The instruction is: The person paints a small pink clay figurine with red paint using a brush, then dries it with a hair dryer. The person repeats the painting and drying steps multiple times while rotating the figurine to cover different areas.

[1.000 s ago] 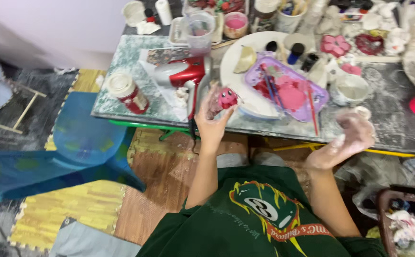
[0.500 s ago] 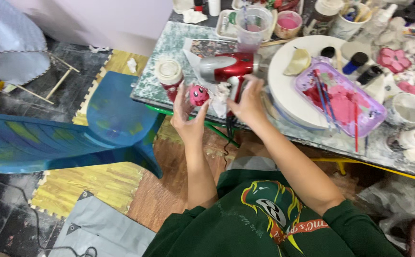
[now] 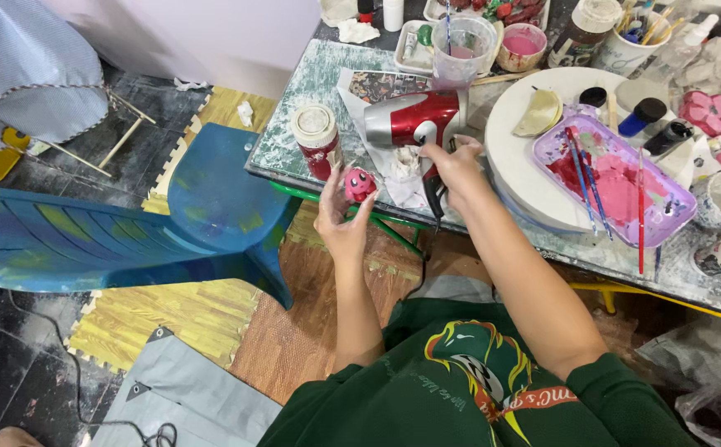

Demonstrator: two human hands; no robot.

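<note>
Left hand (image 3: pixel 342 225) raised at near edge of worktop (image 3: pixel 294 145), fingers curled round small pink painted figure (image 3: pixel 359 184), held upright just off the worktop edge. Right hand (image 3: pixel 456 164) on grip of red and silver hair dryer (image 3: pixel 414 118) lying on the worktop, fingers wrapped closed on the handle, nozzle pointing left toward the figure. Red bottle with white cap (image 3: pixel 317 139) stands just left of the dryer, near the figure. Crumpled white paper (image 3: pixel 404 170) under the dryer. Right: white round board (image 3: pixel 514 178) carrying purple tray (image 3: pixel 613 178) with pink paint and brushes. Far: clear cup (image 3: pixel 464 48), pink paint pot (image 3: pixel 522 45). Blue chair (image 3: pixel 203 207) on floor at left
</note>
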